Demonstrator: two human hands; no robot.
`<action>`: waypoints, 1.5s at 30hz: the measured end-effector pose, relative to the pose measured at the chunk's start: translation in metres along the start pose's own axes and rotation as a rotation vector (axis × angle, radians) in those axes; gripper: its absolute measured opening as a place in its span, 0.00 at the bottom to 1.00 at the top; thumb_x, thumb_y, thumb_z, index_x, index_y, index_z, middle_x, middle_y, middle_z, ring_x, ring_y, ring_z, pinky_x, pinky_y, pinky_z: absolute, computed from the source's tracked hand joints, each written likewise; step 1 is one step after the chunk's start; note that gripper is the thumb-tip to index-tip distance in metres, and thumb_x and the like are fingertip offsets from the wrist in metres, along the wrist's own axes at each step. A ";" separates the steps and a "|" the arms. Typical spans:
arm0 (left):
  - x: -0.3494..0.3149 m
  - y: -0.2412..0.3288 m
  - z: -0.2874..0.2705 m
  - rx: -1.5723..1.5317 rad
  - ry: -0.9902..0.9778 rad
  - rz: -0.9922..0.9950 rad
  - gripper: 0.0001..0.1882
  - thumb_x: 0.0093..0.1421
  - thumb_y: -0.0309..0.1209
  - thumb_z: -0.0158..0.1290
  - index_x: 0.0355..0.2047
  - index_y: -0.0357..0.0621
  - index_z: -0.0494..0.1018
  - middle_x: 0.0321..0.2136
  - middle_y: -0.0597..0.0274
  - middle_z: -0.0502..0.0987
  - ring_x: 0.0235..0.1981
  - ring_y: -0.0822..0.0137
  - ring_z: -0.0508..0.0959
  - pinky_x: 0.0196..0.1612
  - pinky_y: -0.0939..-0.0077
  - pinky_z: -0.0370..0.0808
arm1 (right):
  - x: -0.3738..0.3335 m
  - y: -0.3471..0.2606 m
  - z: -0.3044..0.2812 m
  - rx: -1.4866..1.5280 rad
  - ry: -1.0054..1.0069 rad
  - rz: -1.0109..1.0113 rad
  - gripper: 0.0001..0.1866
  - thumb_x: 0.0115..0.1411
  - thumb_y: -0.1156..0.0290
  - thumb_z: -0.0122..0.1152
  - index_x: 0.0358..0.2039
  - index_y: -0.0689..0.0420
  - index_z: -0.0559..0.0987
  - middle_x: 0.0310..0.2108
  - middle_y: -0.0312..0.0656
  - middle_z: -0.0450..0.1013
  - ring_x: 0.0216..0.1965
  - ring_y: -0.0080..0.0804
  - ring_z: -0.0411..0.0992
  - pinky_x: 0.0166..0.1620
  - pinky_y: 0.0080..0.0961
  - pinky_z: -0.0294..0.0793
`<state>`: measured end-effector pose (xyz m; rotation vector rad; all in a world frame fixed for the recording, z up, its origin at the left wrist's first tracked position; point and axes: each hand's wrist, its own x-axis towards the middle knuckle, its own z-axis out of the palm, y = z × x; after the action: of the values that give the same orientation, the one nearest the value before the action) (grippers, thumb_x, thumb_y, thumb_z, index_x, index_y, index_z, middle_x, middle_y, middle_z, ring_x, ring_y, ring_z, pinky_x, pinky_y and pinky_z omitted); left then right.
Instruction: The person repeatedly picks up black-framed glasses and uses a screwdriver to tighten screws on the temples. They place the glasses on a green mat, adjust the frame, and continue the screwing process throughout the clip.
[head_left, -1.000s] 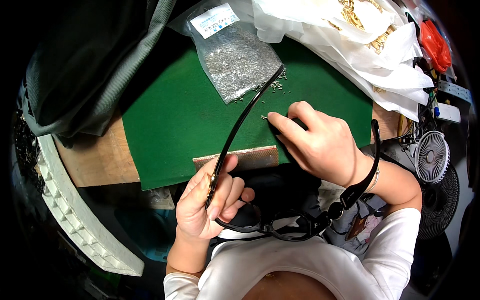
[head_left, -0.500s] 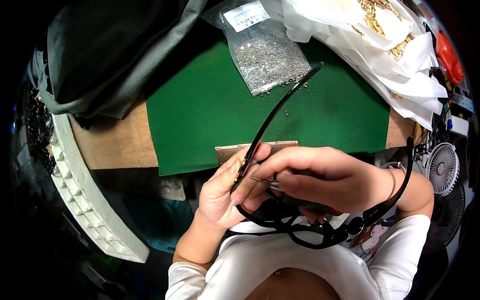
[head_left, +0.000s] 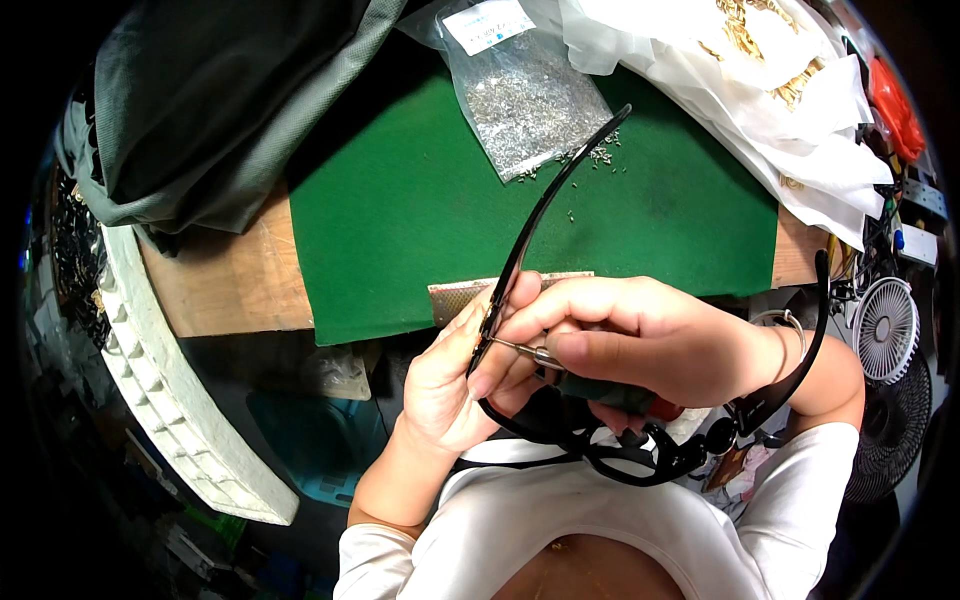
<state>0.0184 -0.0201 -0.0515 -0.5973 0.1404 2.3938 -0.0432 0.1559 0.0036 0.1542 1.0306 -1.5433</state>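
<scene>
Here the left hand (head_left: 450,385) pinches glasses (head_left: 687,455), the right hand (head_left: 675,345) curled round a screwdriver (head_left: 606,391).

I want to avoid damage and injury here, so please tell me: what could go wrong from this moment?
The thin-tipped screwdriver in the right hand might slip off the black eyeglass frame and scratch it, or prick the left hand, which holds the frame close by. Also, the tiny screws lying loose on the green mat beside the plastic bag could scatter if something brushes them.

The tip of the screwdriver (head_left: 543,356) has reached the black glasses (head_left: 683,453).
</scene>
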 end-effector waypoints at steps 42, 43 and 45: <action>-0.069 0.168 -0.052 1.430 1.057 1.386 0.16 0.61 0.30 0.40 0.44 0.31 0.65 0.31 0.58 0.73 0.28 0.74 0.73 0.33 0.82 0.69 | 0.018 0.009 -0.031 -1.042 0.477 -0.485 0.13 0.50 0.69 0.56 0.35 0.62 0.71 0.29 0.45 0.67 0.30 0.36 0.67 0.34 0.26 0.66; -0.070 0.169 -0.053 1.454 1.063 1.396 0.14 0.60 0.30 0.41 0.43 0.33 0.66 0.31 0.59 0.72 0.29 0.74 0.72 0.35 0.81 0.69 | 0.016 0.007 -0.031 -1.119 0.469 -0.532 0.13 0.50 0.69 0.56 0.35 0.62 0.71 0.29 0.44 0.67 0.29 0.35 0.67 0.33 0.26 0.66; -0.080 0.168 -0.055 1.508 1.071 1.328 0.15 0.60 0.30 0.42 0.45 0.34 0.65 0.33 0.59 0.71 0.30 0.74 0.71 0.36 0.81 0.69 | 0.011 0.012 -0.036 -1.014 0.504 -0.447 0.13 0.50 0.69 0.56 0.35 0.62 0.71 0.29 0.44 0.67 0.29 0.35 0.67 0.33 0.25 0.66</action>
<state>-0.0116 -0.2101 -0.0731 -0.9647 3.0956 1.5873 -0.0518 0.1735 -0.0309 -0.4449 2.2463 -1.1909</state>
